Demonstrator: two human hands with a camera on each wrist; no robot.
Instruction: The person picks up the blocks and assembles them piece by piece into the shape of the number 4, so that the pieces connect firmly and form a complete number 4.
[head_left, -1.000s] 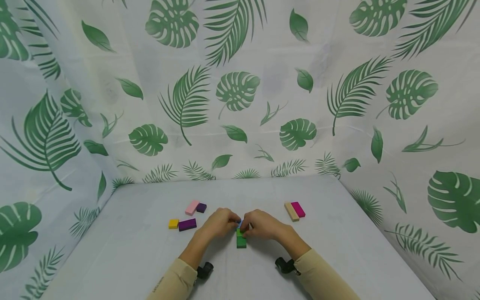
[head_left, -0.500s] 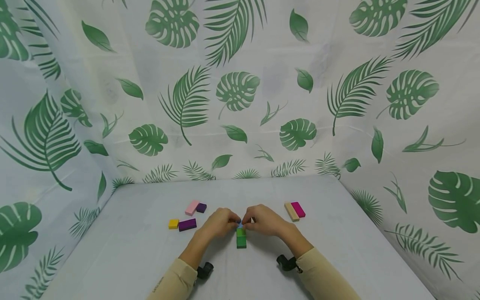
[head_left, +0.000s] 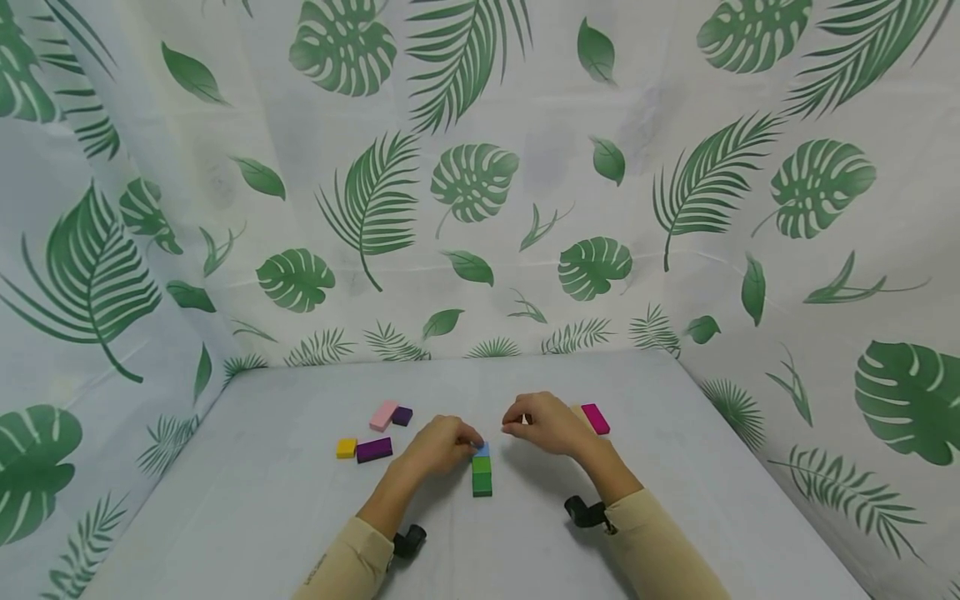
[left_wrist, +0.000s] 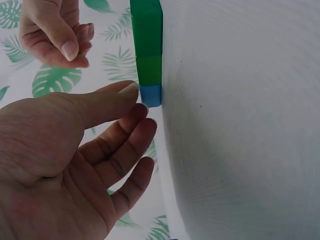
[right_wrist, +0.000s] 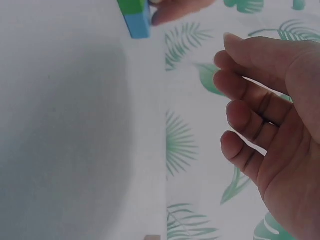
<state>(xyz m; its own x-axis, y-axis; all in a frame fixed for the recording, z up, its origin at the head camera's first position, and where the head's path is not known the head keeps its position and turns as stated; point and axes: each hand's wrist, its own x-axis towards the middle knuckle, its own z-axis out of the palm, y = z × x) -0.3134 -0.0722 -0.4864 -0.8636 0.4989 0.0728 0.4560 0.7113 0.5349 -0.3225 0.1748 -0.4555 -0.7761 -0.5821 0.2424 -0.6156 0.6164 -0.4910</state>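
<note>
A blue block (head_left: 482, 450), a light green block (head_left: 482, 465) and a dark green block (head_left: 482, 485) lie end to end in a row in the head view, blue farthest away. My left hand (head_left: 441, 443) is at the blue block's left far corner, thumb and index fingertips against or very near it. In the left wrist view, the other fingers of that hand hang loosely bent. My right hand (head_left: 549, 423) hovers right of the row, apart from it, fingers loosely bent and holding nothing. It partly hides a beige block (head_left: 579, 413) beside a magenta block (head_left: 596, 418).
At the left lie a yellow block (head_left: 347, 448) touching a purple block (head_left: 374, 450), and a pink block (head_left: 384, 415) beside a dark purple block (head_left: 402, 416). A leaf-printed cloth (head_left: 510, 250) rises behind the white table (head_left: 300, 517).
My right hand has moved off the row, drawing away to the right and slightly back, which uncovers the green and blue blocks. My left hand stays in place.
</note>
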